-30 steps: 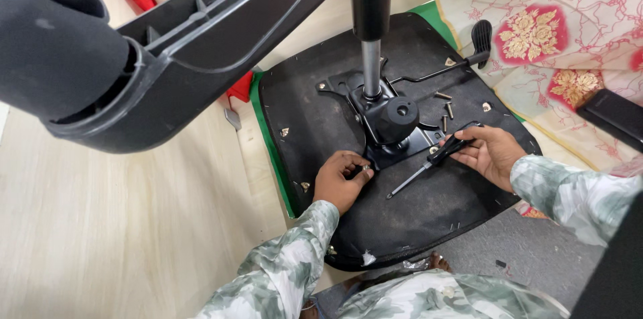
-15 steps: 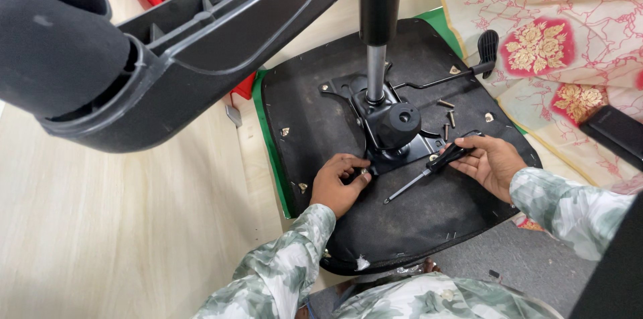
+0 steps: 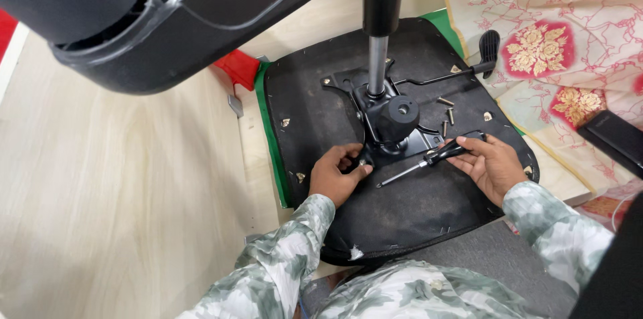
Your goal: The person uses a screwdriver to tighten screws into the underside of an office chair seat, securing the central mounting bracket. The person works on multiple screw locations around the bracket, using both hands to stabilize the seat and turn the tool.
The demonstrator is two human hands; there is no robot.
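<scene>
An upturned black chair seat (image 3: pixel 315 118) lies on the floor with a black metal mechanism plate (image 3: pixel 392 124) and gas cylinder (image 3: pixel 378 64) standing up from its middle. My left hand (image 3: pixel 338 173) pinches the plate's near left corner with its fingertips. My right hand (image 3: pixel 487 165) holds a black-handled screwdriver (image 3: pixel 429 158), whose shaft points left toward the plate and lies low over the seat. Several loose screws (image 3: pixel 447 112) lie on the seat just beyond the screwdriver handle. A black lever (image 3: pixel 462 68) sticks out from the plate to the right.
A black chair base arm with a caster (image 3: pixel 154 21) hangs overhead at top left. Patterned cream and red cloth (image 3: pixel 562 37) covers the floor at right, with a black flat object (image 3: pixel 616 138) on it. Red pieces (image 3: pixel 238 68) and pale wood flooring (image 3: pixel 120 192) lie left.
My right hand with the screwdriver has shifted slightly; my left hand stays at the plate corner. The view has tilted a little.
</scene>
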